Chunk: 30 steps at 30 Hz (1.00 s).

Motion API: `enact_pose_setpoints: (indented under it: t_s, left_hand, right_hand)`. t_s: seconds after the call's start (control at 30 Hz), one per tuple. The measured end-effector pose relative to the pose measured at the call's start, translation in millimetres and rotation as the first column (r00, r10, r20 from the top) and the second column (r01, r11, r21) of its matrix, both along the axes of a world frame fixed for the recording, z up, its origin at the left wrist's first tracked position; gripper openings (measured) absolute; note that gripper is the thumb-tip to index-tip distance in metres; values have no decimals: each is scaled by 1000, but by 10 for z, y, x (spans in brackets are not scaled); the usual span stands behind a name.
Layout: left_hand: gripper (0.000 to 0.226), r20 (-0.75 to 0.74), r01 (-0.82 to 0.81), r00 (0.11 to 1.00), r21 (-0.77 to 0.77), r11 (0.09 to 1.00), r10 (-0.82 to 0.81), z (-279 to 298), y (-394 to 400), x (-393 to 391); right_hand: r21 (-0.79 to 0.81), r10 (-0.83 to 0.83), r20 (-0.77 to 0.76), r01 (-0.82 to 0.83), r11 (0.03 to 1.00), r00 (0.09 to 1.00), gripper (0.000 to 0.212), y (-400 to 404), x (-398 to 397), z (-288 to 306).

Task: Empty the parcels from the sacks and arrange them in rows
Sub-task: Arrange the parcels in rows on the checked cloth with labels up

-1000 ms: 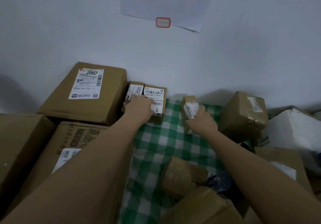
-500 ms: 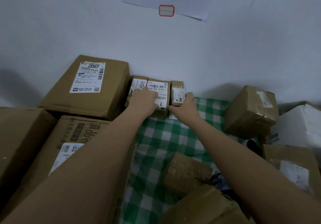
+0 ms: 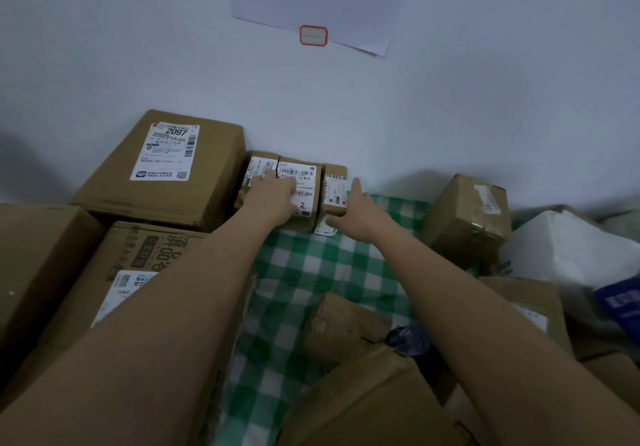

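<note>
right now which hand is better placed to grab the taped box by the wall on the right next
Right. The right hand is open beside the narrow parcel, nearer the taped box. The left hand rests on the labelled parcels, farther away.

The shipping label on the large brown box [image 3: 162, 168] by the wall reads "2097". The middle small parcel [image 3: 298, 189] shows a barcode, "502-402-12-815" and a big "2". The white bag [image 3: 561, 248] at the right carries what looks like "3009". Printed characters on the carton [image 3: 152, 255] at the left are only partly legible.
</note>
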<state>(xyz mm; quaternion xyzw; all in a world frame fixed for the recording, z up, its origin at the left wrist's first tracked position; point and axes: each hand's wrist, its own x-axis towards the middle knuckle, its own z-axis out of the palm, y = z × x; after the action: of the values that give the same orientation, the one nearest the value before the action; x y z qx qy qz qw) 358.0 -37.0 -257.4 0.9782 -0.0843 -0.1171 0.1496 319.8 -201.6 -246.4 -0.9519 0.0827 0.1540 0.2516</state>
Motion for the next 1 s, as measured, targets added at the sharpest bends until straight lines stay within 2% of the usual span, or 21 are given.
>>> enact_pose_setpoints:
  t_s: [0.1,0.2,0.33,0.5,0.63,0.7,0.9,1.0]
  left_hand:
    - [31,-37,-41,999,-36,999,39,-2,-24,-43]
    - [42,-92,-111,990,-35,993,107,3,-6,-150]
    - [58,-126,-144,982,-13,990,141,81,16,-289]
    - [59,-59,-114,992,-26,993,112,324,-86,-372]
    - [40,146,6,989,-207,978,25,448,-330,-470]
    - [35,188,86,982,-261,962,-37,504,-469,-515]
    - [28,268,236,947,-216,947,-175,539,-786,-543]
    - [27,259,256,946,-220,941,-197,482,-864,-525]
  right_hand:
    - [-23,49,27,-49,999,998,95,-20,-94,206]
    - [-68,109,1,-109,992,994,91,-71,-236,403]
    - [-171,103,101,-85,982,990,84,-243,-404,564]
    - [-244,-67,199,116,963,978,71,-515,-487,667]
    - [-308,-205,172,251,918,963,73,-733,-576,626]
    - [-318,-304,164,342,884,938,80,-844,-580,608]
    - [-157,-580,93,587,794,809,108,-1195,-504,500]
    - [-105,-620,98,628,771,779,107,-1291,-463,388]
